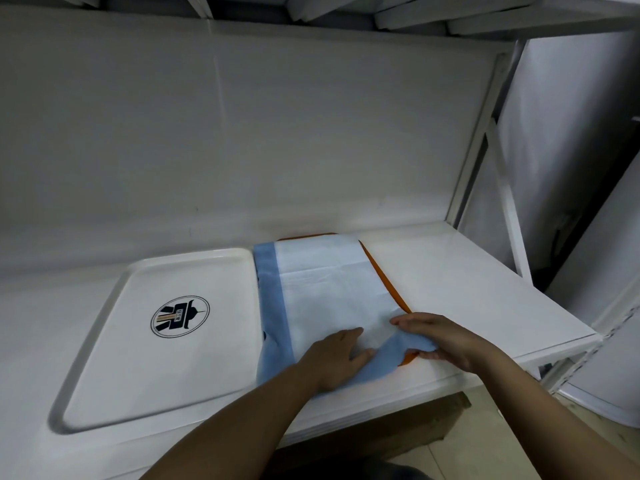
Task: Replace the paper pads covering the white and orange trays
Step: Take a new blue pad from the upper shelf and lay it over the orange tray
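Note:
A white tray (114, 341) with a round dark logo lies bare on the left of the shelf. To its right an orange tray (388, 278) is almost fully covered by a white paper pad with blue borders (329, 282); only the tray's right rim and near corner show. My left hand (336, 358) presses flat on the pad's near edge. My right hand (443, 337) rests on the pad's near right corner, where the blue border is folded up; its fingers lie on the paper.
Both trays sit on a white shelf (467, 278) with a white back wall. A white metal frame post (478, 140) stands at the right, and another shelf hangs overhead. Floor shows below the front edge.

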The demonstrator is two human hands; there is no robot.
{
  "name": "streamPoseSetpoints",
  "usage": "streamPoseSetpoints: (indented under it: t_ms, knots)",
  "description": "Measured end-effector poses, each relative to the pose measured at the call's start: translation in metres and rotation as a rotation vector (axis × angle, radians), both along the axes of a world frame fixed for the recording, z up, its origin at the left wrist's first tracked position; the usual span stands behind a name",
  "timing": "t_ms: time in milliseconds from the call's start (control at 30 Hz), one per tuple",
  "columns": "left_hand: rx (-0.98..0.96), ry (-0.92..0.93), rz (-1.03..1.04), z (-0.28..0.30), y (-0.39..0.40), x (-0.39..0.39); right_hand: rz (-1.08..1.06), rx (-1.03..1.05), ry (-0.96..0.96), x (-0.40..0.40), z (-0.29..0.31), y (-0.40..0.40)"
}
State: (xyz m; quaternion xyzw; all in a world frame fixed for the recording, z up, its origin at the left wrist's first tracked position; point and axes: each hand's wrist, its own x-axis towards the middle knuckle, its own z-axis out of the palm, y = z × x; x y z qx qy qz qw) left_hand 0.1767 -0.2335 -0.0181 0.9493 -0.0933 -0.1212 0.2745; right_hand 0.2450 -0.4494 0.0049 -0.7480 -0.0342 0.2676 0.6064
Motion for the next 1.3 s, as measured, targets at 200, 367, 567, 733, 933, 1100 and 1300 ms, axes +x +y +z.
streamPoseSetpoints:
  t_ms: [200,367,567,733,933,1100,1300]
  knots:
    - [-0.071,0.062,0.015,0.009,0.0,0.004,0.032,0.016,-0.055,0.006,-0.003,0.0]
    - [-0.155,0.125,-0.002,0.01,0.006,0.011,0.008,-0.009,-0.119,0.003,0.001,-0.003]
    - [-0.173,0.119,-0.015,0.011,0.009,0.015,-0.05,-0.058,-0.229,0.0,0.001,0.001]
    - [-0.271,0.189,0.022,0.009,0.013,0.012,-0.129,0.039,-0.123,0.001,-0.002,0.002]
    - [-0.237,-0.151,0.319,0.008,0.063,-0.034,-0.229,0.16,-0.005,-0.002,-0.005,0.002]
    - [0.246,-0.358,0.156,0.001,0.09,-0.087,-0.301,0.235,0.106,0.001,-0.004,0.009]
    - [0.371,-0.654,0.239,0.001,0.094,-0.07,-0.337,0.301,0.196,-0.007,0.006,0.013]
